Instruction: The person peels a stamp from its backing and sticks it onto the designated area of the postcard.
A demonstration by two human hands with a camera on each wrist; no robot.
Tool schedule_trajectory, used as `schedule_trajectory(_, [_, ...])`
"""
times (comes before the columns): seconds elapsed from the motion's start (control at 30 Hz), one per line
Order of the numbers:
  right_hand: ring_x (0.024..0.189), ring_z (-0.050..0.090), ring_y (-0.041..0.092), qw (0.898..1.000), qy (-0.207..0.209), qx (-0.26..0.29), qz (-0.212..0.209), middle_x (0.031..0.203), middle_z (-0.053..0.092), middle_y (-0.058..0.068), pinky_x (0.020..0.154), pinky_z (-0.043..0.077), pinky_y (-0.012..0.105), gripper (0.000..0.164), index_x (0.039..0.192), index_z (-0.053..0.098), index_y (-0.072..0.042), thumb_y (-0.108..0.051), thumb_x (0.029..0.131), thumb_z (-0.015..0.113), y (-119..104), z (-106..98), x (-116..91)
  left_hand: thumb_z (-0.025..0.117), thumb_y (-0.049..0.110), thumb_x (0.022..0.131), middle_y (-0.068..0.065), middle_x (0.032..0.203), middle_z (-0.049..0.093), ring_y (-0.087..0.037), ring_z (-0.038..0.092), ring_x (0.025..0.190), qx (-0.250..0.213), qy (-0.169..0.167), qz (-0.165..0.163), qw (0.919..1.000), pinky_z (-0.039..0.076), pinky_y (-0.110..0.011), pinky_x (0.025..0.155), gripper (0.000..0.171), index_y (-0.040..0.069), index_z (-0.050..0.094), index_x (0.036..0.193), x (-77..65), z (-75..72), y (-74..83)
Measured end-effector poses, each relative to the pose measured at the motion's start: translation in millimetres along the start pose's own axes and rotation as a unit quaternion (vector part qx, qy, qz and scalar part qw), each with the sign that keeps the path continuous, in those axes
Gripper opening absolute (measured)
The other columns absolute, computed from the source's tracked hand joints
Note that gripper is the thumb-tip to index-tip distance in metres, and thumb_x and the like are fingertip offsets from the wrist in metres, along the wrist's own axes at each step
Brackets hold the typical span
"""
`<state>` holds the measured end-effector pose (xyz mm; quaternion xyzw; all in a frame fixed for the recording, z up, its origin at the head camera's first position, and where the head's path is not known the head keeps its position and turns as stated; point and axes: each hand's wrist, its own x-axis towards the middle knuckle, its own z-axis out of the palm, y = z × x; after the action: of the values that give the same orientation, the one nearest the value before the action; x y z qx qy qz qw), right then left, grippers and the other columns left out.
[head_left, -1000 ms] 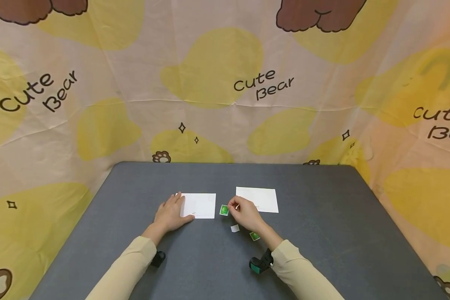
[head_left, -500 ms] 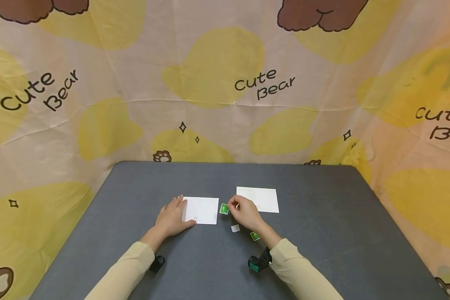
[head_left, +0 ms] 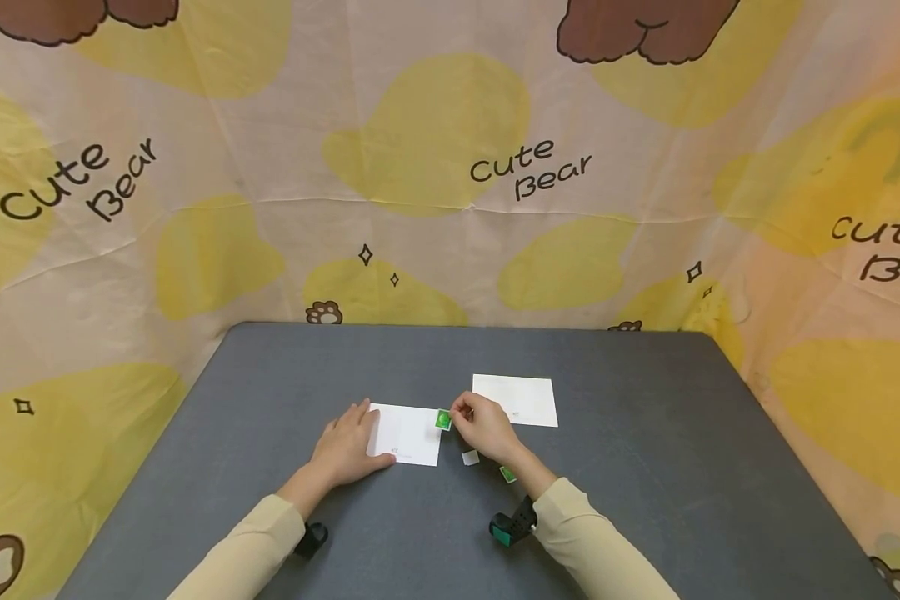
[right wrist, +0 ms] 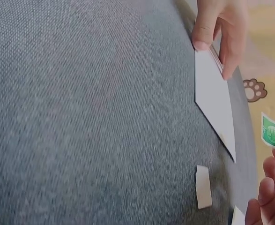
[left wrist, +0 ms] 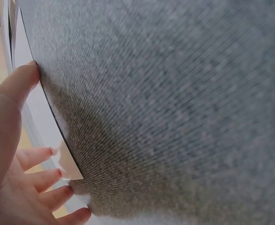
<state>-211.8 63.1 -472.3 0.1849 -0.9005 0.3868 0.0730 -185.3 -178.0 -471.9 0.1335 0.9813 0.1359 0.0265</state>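
Here, the right hand (head_left: 487, 427) pinches a green stamp (head_left: 443, 419) over the far right corner of the left white card (head_left: 407, 433), the left hand (head_left: 343, 443) rests fingers-apart on its left end, and a slipping card could leave the stamp crooked.

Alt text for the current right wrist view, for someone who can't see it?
A right hand pinches a green stamp at the right edge. Farther up, the left hand touches a white card on a grey table; a white scrap lies below.
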Motion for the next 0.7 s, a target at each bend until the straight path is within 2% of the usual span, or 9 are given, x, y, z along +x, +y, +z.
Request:
schedule_trajectory(0.37, [0.056, 0.042, 0.006, 1.0, -0.013, -0.022, 0.014, 0.063, 0.052, -0.005, 0.052, 0.034, 0.019, 0.007, 0.077, 0.063, -0.01, -0.009, 0.083, 0.061, -6.9, 8.0, 1.8, 0.071, 0.048, 0.074, -0.023, 0.142, 0.036, -0.041, 0.033, 0.131, 0.005, -0.005, 0.004, 1.0, 0.031, -0.057, 0.099, 0.081, -0.002, 0.044, 0.132, -9.3, 2.0, 5.2])
schedule_trajectory(0.7, [0.052, 0.041, 0.006, 0.999, -0.025, -0.036, 0.015, 0.06, 0.051, -0.004, 0.048, 0.031, 0.018, 0.008, 0.076, 0.062, -0.009, -0.008, 0.083, 0.06, -5.7, 16.7, 3.7, 0.071, 0.048, 0.074, -0.023, 0.142, 0.036, -0.041, 0.033, 0.131, 0.009, -0.004, 0.002, 0.9999, 0.031, -0.056, 0.099, 0.081, -0.002, 0.045, 0.132, -9.7, 4.8, 5.2])
